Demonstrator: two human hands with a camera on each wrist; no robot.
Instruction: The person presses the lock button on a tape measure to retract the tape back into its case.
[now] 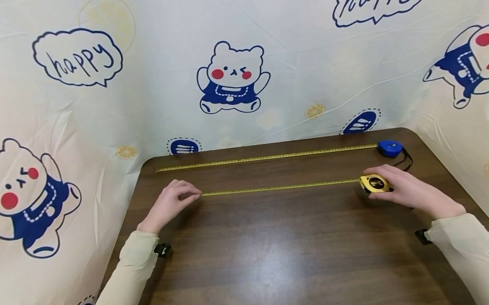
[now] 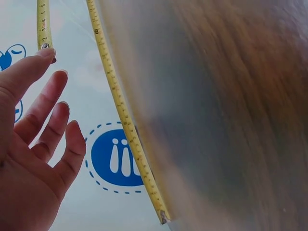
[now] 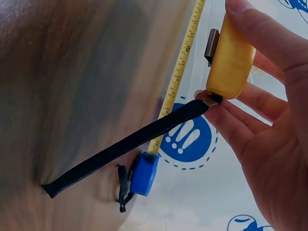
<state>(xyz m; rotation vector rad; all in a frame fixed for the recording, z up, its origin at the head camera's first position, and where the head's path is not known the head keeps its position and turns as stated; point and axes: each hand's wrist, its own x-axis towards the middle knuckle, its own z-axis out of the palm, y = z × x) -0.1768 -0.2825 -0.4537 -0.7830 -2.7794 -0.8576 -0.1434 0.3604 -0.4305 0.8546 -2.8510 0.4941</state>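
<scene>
My right hand (image 1: 410,188) grips a yellow tape measure (image 1: 374,183) by its case, with fingers and thumb on opposite sides. In the right wrist view its metal belt clip (image 3: 211,46) and black wrist strap (image 3: 130,142) show, the strap hanging from the case. Its yellow blade (image 1: 279,187) runs out leftward in a straight line. At the blade's hooked end (image 2: 45,46), my left hand (image 1: 169,203) pinches the tip between thumb and finger; the other fingers are loosely bent in the left wrist view.
Behind, near the table's far edge, lies a blue tape measure (image 1: 390,148) with a black strap, its own blade (image 1: 265,157) extended left, roughly parallel to the yellow one's. The brown wooden table (image 1: 249,261) is enclosed by a printed cloth (image 1: 306,68) at the back and sides.
</scene>
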